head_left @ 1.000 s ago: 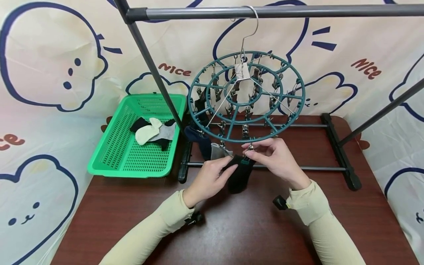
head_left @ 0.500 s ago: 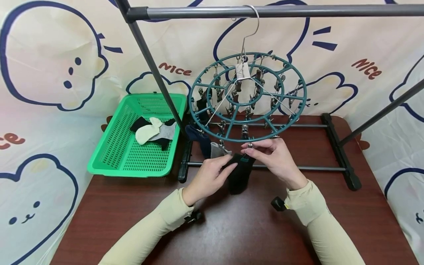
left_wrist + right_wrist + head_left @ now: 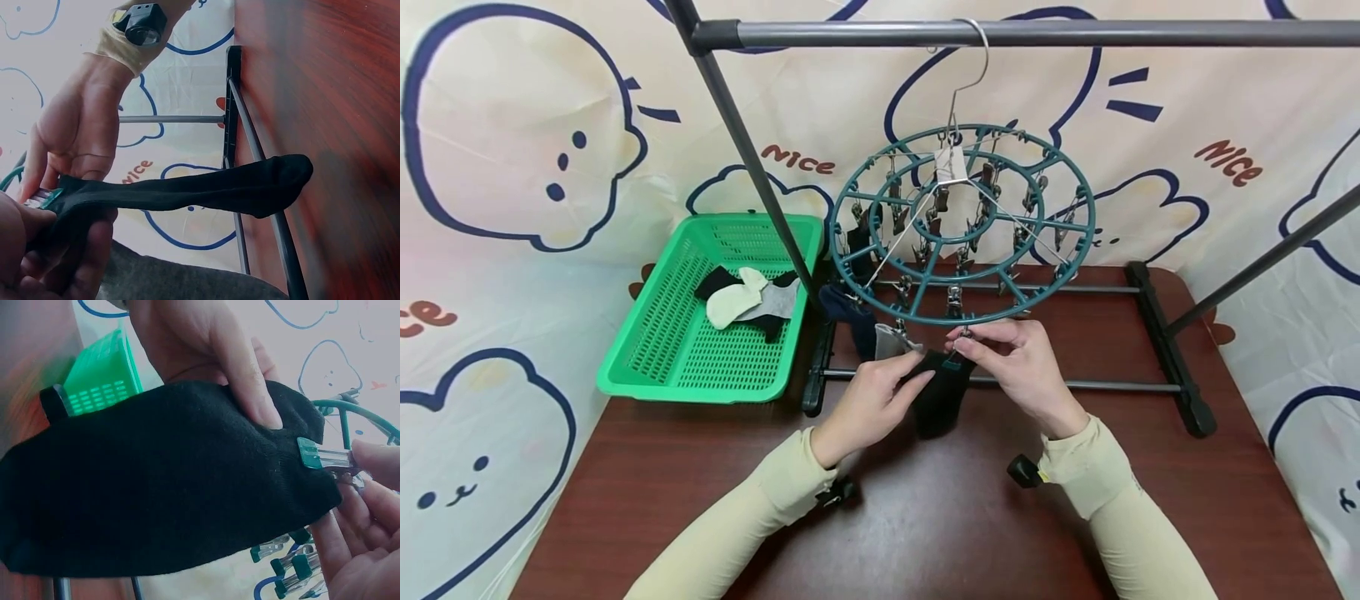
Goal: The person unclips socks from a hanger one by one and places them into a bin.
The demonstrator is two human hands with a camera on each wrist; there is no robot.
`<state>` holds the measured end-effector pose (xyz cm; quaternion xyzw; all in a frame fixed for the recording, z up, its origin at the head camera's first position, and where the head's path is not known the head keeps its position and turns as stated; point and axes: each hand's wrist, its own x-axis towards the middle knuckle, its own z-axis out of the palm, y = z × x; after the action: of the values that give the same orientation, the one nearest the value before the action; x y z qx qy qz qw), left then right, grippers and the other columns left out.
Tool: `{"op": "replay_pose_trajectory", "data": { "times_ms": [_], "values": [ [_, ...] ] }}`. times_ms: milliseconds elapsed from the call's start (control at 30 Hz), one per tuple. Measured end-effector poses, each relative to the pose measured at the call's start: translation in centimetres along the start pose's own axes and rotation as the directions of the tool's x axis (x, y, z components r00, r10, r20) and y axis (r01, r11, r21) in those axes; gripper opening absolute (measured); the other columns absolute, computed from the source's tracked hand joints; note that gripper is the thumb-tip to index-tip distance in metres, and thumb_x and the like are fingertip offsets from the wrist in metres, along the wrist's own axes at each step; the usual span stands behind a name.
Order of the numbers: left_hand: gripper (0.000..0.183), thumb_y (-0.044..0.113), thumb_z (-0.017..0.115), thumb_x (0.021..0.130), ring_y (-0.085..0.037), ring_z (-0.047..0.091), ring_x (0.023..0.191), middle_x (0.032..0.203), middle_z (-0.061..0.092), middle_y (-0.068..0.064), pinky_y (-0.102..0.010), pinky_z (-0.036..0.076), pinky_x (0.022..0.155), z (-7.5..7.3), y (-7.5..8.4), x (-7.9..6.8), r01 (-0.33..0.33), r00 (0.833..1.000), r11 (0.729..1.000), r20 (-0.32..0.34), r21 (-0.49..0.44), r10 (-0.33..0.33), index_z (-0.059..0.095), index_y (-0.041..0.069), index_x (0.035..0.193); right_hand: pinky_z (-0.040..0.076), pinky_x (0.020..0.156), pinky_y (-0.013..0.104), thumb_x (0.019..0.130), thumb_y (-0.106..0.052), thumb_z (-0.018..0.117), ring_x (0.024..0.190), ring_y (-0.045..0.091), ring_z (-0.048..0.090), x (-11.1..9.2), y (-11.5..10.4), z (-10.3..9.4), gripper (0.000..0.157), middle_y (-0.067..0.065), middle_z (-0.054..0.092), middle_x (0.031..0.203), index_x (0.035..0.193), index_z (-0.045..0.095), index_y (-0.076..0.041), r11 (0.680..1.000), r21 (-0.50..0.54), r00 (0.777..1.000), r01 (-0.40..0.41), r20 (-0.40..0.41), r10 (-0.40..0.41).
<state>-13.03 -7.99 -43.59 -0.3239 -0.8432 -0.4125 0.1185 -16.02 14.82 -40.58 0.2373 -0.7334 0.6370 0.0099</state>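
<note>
A black sock (image 3: 940,400) hangs at the front edge of a round teal clip hanger (image 3: 930,267). My left hand (image 3: 872,404) pinches the sock's cuff, thumb on top. My right hand (image 3: 1018,362) pinches a metal clip (image 3: 334,457) whose green-tipped jaws sit over the cuff. In the left wrist view the sock (image 3: 206,187) stretches out sideways from both hands, its toe at the far end. Just left of it a grey sock (image 3: 892,342) and a dark navy sock (image 3: 850,317) hang from the hanger.
A green basket (image 3: 617,379) at the left holds several socks (image 3: 752,300), white, grey and black. The hanger hooks over the grey bar (image 3: 865,33) of a rack, whose black foot (image 3: 1172,358) stands on the brown table (image 3: 970,517). More metal clips (image 3: 985,196) dangle within the rings.
Both hands keep their hold on the sock and clip. The right wrist has shifted slightly left and down; the rack and hanger appear a little lower in the head view.
</note>
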Motion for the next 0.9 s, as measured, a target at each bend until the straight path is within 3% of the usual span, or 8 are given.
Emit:
{"op": "replay_pose_trajectory", "data": {
  "times_ms": [233,433,700,900],
  "values": [
    [0.011,0.013,0.06,0.106,-0.008,0.046,0.064,0.076,0.058,0.003,-0.021,0.041,0.063,0.0,0.0,-0.1,0.009,1.0,1.0,0.025,0.022,-0.01,0.069,0.007,0.109,0.061,0.083,0.03,0.097,-0.006,0.071,0.092,0.015,0.077,-0.1,-0.4,-0.2,0.017,0.004,0.08,0.097,0.109,0.077,0.005,0.999,0.047,1.0,0.018,0.0,-0.018],
    [0.012,0.011,0.063,0.103,-0.005,0.045,0.061,0.074,0.059,0.003,-0.021,0.044,0.062,-0.5,0.2,-0.7,0.014,0.999,0.999,0.051,0.04,-0.016,0.071,0.006,0.111,0.06,0.089,0.033,0.097,-0.005,0.071,0.094,0.016,0.077,-0.4,-0.4,0.0,0.022,0.004,0.08,0.099,0.112,0.075,0.01,0.992,0.121,1.0,0.019,-0.014,-0.017],
    [0.012,0.014,0.063,0.104,-0.002,0.042,0.057,0.069,0.054,0.005,-0.021,0.044,0.058,-2.2,0.4,-1.4,0.059,0.994,0.998,0.095,0.022,-0.061,0.071,0.006,0.111,0.059,0.089,0.029,0.096,-0.01,0.074,0.098,0.014,0.077,-0.2,-0.4,-0.3,0.024,0.022,0.077,0.106,0.114,0.076,0.006,0.997,0.052,0.998,-0.055,-0.02,0.056],
    [0.007,0.014,0.063,0.104,-0.001,0.038,0.055,0.067,0.046,0.008,-0.021,0.04,0.056,-3.9,0.8,-1.7,0.048,0.991,0.999,0.125,-0.012,-0.047,0.068,0.011,0.101,0.06,0.089,0.029,0.095,-0.009,0.075,0.098,0.014,0.077,-0.2,0.0,-0.2,0.029,0.012,0.079,0.106,0.116,0.073,0.011,0.989,0.104,0.994,-0.107,-0.009,0.108]
  ]
}}
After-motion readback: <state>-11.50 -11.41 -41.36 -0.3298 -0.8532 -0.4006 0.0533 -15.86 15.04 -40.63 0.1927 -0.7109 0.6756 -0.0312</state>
